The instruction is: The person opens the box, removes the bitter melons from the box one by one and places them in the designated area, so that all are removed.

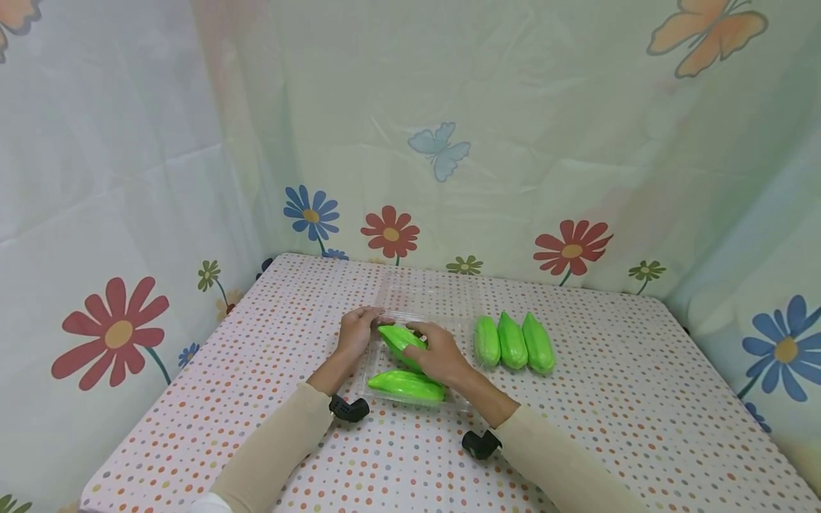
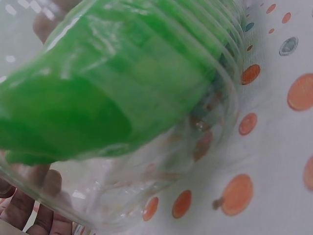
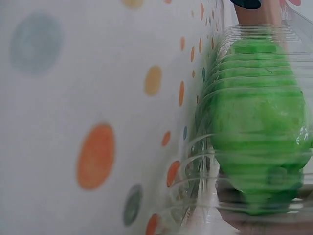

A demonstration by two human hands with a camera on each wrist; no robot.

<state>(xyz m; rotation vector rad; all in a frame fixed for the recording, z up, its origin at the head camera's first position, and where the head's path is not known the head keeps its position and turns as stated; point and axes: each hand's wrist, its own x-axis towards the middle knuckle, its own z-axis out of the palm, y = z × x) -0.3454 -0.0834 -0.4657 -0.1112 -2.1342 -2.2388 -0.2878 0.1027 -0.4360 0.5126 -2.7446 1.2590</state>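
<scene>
A clear plastic container (image 1: 368,377) sits on the table with its lid (image 1: 426,285) folded back behind it. My left hand (image 1: 355,333) holds the container by its far left corner; some of its fingers (image 2: 46,215) show at the clear wall in the left wrist view. My right hand (image 1: 439,353) grips a bright green, pointed, vegetable-shaped piece (image 1: 399,340), tilted over the container's inside. A second green piece (image 1: 407,385) lies lengthwise along the near side of the container, and its shiny surface (image 3: 259,112) shows through the ribbed wall in the right wrist view.
Three more green pieces (image 1: 512,342) lie side by side to the right of the container, points away from me. A dotted cloth (image 1: 609,399) covers the table. Flowered curtains (image 1: 500,192) hang behind it and at both sides.
</scene>
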